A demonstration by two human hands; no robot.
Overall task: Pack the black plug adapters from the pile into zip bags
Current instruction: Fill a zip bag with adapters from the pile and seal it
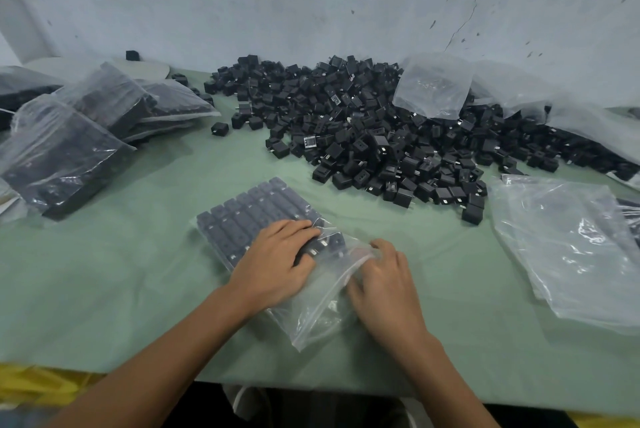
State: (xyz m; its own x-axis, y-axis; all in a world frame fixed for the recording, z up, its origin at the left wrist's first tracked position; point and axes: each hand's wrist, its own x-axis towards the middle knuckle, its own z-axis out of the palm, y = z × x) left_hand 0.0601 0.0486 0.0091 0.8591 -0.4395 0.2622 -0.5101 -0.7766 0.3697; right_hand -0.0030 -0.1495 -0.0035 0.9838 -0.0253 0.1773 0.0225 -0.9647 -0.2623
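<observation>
A clear zip bag (313,318) lies on the green table in front of me, its far part filled with neat rows of black plug adapters (249,212). My left hand (277,261) rests flat on the bag, fingers pressing the nearest adapters. My right hand (382,283) lies on the bag's empty near part, its fingers curled over the crumpled plastic at the bag's right edge. A big loose pile of black plug adapters (374,129) covers the table behind.
Several filled bags (65,150) are stacked at the left. A stack of empty zip bags (568,247) lies at the right, and large loose plastic sheets (436,84) sit on the pile's right side. A grey wall stands behind the table.
</observation>
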